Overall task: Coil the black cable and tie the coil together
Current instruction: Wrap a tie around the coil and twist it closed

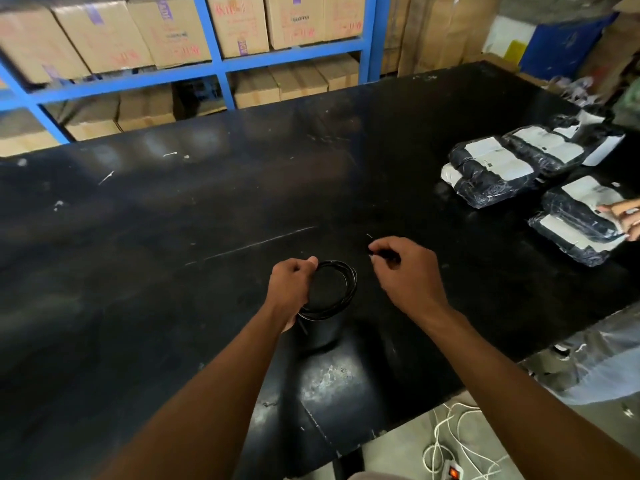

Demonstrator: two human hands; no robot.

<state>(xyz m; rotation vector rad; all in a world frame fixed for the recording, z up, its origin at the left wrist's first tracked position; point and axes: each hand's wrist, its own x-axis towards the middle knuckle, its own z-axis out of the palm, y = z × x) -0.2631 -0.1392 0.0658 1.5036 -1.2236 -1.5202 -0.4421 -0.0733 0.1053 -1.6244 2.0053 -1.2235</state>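
Observation:
The black cable (pixel 348 289) is wound into a round coil of several loops, held a little above the black table (pixel 173 237). My left hand (pixel 292 285) grips the coil at its left side, thumb on top. To the right of the coil my right hand (pixel 403 268) pinches a small black piece between thumb and fingers, apparently the cable's end or a tie; I cannot tell which. A short tail of cable hangs down from the coil's lower left.
Several black-and-white wrapped packages (pixel 502 168) lie at the table's right, with another person's hand (pixel 627 216) on one. Blue shelving (pixel 221 64) with cardboard boxes stands behind the table. A white cord and power strip (pixel 453 455) lie on the floor at lower right.

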